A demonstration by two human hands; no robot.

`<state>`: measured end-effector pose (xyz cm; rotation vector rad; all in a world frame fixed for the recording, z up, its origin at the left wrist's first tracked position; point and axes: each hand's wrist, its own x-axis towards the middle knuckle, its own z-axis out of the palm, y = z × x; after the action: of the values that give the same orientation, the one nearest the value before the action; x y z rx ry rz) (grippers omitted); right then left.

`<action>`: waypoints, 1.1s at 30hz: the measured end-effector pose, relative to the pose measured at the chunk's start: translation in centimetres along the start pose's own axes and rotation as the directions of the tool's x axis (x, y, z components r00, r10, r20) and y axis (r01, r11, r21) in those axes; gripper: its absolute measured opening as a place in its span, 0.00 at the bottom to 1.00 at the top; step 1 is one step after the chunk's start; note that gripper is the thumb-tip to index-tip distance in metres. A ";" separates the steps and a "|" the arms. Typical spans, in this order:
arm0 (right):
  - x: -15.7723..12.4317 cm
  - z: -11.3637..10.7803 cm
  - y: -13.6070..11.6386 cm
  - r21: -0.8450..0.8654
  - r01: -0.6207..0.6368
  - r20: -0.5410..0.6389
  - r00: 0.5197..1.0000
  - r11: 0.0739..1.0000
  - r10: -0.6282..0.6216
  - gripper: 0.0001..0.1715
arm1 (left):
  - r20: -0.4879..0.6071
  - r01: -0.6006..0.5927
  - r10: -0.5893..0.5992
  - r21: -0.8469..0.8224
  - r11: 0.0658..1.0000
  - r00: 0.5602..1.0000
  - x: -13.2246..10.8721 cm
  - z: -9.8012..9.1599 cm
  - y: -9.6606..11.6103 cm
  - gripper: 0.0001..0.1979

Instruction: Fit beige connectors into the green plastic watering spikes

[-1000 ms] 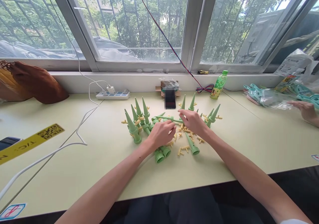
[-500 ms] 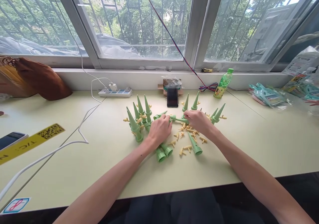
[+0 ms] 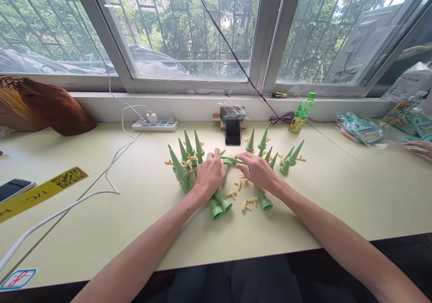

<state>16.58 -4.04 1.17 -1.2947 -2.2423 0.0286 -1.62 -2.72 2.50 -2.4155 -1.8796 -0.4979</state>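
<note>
At the middle of the table, my left hand (image 3: 211, 172) is closed on a green plastic watering spike (image 3: 229, 160), its fingers curled and partly hiding it. From the other side, my right hand (image 3: 258, 170) has its thumb and fingers pinched at the same green pieces; the exact contact is partly hidden. Two green spikes (image 3: 216, 209) lie under my left wrist, open ends toward me. Another spike (image 3: 266, 202) lies below my right hand. Small yellow T-shaped valves (image 3: 252, 200) are scattered between my forearms.
Upright green spikes with yellow valves stand at left (image 3: 180, 170) and right (image 3: 290, 159). Behind them are a phone (image 3: 232, 131) leaning on a box, a power strip (image 3: 155, 125) and a green bottle (image 3: 303, 113). Another person's hand (image 3: 420, 148) shows at the right edge.
My right hand has moved left and down toward my left hand, its fingers now at the green spike. More upright spikes behind it are uncovered. The left hand has shifted slightly.
</note>
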 end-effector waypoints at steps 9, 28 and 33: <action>0.1 0.4 -0.1 -0.154 0.046 0.169 0.985 0.987 -0.019 0.17 | 0.017 -0.031 0.031 0.005 0.999 0.999 0.2 0.0 -0.3 0.11; 0.1 0.0 -1.3 -0.312 -0.037 0.258 0.958 0.949 0.122 0.21 | 0.005 -0.014 0.014 0.019 1.000 1.000 0.3 -0.1 -0.5 0.11; 0.0 0.2 -1.3 -0.323 -0.042 0.250 0.960 0.946 0.128 0.22 | 0.005 -0.027 0.027 0.005 1.000 1.000 0.1 -0.4 -0.4 0.11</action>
<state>15.42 -4.68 1.35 -1.6424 -2.4917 -0.1364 -2.02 -2.57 2.81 -2.4374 -1.8456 -0.4848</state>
